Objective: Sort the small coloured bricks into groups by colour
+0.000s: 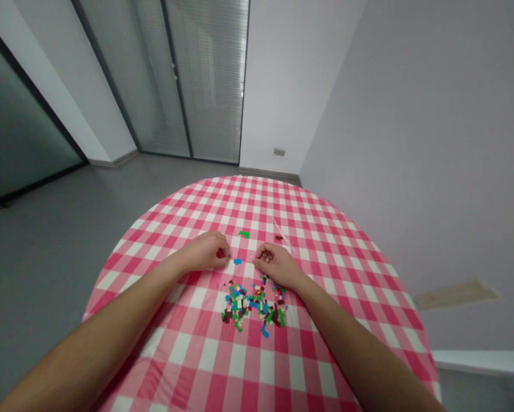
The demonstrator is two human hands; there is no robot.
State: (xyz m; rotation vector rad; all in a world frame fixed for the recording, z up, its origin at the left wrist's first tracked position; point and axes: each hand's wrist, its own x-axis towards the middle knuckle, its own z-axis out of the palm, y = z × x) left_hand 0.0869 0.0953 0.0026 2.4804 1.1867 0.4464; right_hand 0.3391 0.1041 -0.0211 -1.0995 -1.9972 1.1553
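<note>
On gingham cloth, left hand maybe pinching a red brick, right hand curled, grip unclear, open cloth beyond

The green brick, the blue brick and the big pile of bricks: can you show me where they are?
Green toy brick [244, 234], head view, on its top face.
Blue toy brick [237, 261], head view, on its top face.
Pile of toy bricks [254, 306], head view, on the middle of the pile.
</note>
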